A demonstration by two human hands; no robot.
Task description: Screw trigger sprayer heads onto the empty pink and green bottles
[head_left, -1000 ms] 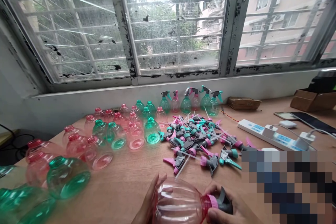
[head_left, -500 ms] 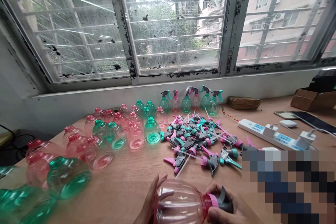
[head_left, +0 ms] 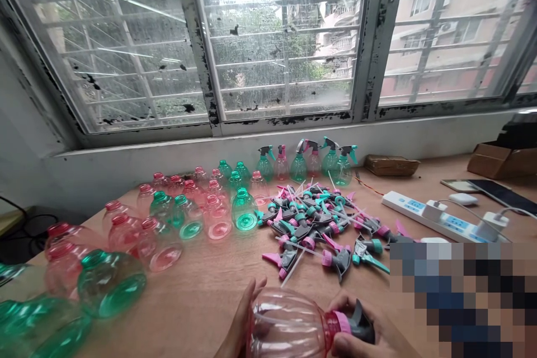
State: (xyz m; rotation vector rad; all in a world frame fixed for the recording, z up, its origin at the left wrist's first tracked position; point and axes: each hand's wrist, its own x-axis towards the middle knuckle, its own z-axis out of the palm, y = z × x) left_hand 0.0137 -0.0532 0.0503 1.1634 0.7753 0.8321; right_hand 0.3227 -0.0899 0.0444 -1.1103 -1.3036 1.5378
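Observation:
A clear pink spray bottle [head_left: 289, 324] lies on its side between my hands at the bottom of the view, its base to the left. My left hand [head_left: 241, 319] is wrapped about the base end, the fingers partly hidden behind the plastic. At the neck, my right hand [head_left: 369, 324] grips the pink collar [head_left: 343, 322] and grey spray head [head_left: 361, 324] with thumb and fingers. The collar sits on the bottle's neck. Beyond my hands lies a heap of loose spray heads [head_left: 310, 215] in grey, pink and teal, with thin white tubes.
Several open pink and green bottles, such as a green one [head_left: 111, 285], stand at left. Complete spray bottles [head_left: 298, 168] line the wall below the window. At right are a power strip [head_left: 436, 218] with plugs, a phone [head_left: 503, 194] and cardboard boxes [head_left: 499, 161].
My hands and the bottle keep nearly the same place and grip. The whole scene has shifted slightly to the right with the camera.

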